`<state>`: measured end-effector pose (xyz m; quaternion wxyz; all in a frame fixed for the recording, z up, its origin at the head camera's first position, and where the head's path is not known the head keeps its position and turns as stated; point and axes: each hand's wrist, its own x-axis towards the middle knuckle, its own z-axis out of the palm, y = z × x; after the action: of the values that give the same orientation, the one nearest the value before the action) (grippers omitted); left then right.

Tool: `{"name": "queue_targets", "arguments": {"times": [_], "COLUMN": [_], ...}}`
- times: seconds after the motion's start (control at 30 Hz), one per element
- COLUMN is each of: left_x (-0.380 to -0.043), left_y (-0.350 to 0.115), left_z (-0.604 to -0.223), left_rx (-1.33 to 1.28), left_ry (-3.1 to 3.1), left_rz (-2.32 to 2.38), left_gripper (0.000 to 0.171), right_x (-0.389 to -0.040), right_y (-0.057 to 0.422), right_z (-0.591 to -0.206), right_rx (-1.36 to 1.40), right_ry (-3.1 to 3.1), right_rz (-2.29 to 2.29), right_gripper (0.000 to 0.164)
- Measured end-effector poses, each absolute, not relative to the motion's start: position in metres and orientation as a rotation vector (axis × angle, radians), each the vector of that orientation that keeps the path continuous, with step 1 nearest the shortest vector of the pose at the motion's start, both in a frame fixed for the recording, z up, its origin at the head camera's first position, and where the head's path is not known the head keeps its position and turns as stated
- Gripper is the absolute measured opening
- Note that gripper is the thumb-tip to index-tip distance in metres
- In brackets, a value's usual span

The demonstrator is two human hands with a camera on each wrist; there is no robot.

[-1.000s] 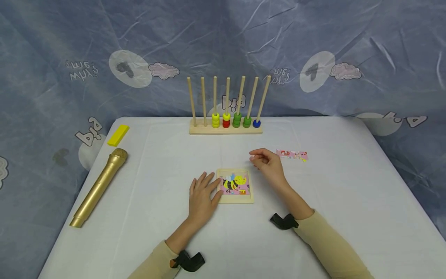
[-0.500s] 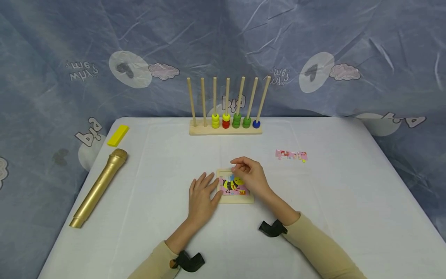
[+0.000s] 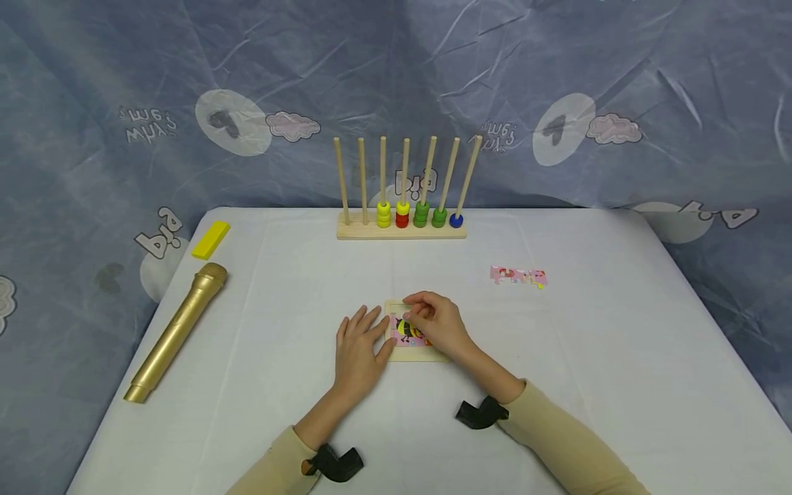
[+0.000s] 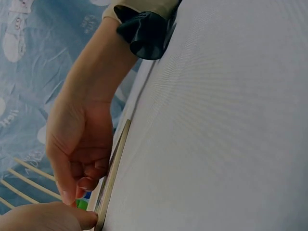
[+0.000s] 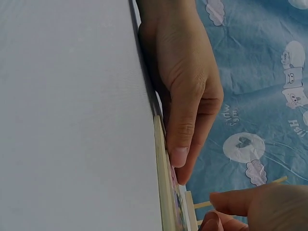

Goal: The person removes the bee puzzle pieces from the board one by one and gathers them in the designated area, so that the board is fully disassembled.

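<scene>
Bee puzzle (image 3: 407,336) lies flat btwn your hands, near-square, no clear long axis. Your L hand (image 3: 361,352), fingers spread, touches its left edge; your R hand (image 3: 443,326) is over its far right part, fingertips bunched, can't tell if pinching anything.

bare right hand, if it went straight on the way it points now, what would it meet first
Most likely the bare left hand, at the left edge of the square, pale wooden puzzle frame, close ahead of the right hand; height is unclear, so it might pass over.
</scene>
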<state>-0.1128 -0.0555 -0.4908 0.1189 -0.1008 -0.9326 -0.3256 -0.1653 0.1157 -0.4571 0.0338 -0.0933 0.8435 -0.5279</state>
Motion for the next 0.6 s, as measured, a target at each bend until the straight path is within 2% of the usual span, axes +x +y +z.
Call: {"name": "queue_targets", "arguments": {"times": [0.6], "left_x": [-0.1125], "left_y": [-0.0562], "left_z": [-0.4901], "left_rx": [-0.312], "left_ry": [-2.719], "left_rz": [-0.94], "left_gripper": [0.041], "right_x": [-0.1642], "right_y": [0.1146], "right_z": [-0.4639], "right_rx": [-0.502], "right_ry": [2.808], "right_rz": [-1.27], "right_gripper": [0.021]}}
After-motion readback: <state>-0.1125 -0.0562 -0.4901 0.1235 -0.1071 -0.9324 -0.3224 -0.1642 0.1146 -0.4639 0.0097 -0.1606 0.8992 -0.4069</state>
